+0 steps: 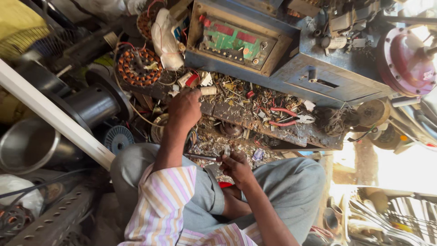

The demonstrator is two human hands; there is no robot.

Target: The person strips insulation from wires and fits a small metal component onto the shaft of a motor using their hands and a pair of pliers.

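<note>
Head view, left hand (184, 109) curled over gritty scrap-strewn bench (236, 114), right hand (236, 166) pinching slim metal tool (202, 157)

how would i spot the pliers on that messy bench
Find the big blue metal machine with the green control panel. Just below it, the cluttered workbench holds the pliers, right of the person's left hand. Their curved red handles set them apart from the scrap around them.

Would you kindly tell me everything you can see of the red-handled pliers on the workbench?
The pliers have two curved red handles, plastic-coated by the look, and pale metal jaws pointing right. They lie flat with the handles spread apart, on the dirty bench among wire scraps and small parts, just below the blue machine. Neither hand touches them: the left hand reaches into clutter further left, and the right hand holds a small metal piece nearer the lap.
</note>
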